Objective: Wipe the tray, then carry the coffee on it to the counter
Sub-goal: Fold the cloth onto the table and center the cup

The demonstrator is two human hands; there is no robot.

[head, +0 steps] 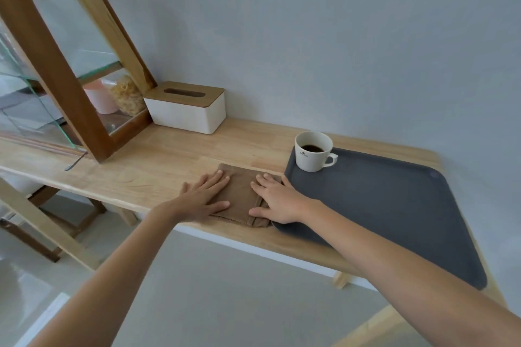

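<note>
Wooden worktop (169, 160): both hands flat, fingers spread (gripping nothing) on brown cloth (239, 194), left hand (204, 196), right hand (277, 200). Coffee cup (313, 152) on grey tray (394, 205).

1. Table (169, 155), centre of the frame: pale wood, smooth, faint sheen.
2. Tray (394, 205), right: dark grey, matt, looks like plastic.
3. Cup (311, 153), on the tray's upper left corner: white, glossy, like ceramic.
4. Cloth (239, 194), lower centre: brown fabric, matt, frayed near edge.
5. Box (189, 113), upper centre: white matt body, wood lid.
6. Cabinet (56, 45), upper left: brown wood frame, clear glass panes.
</note>
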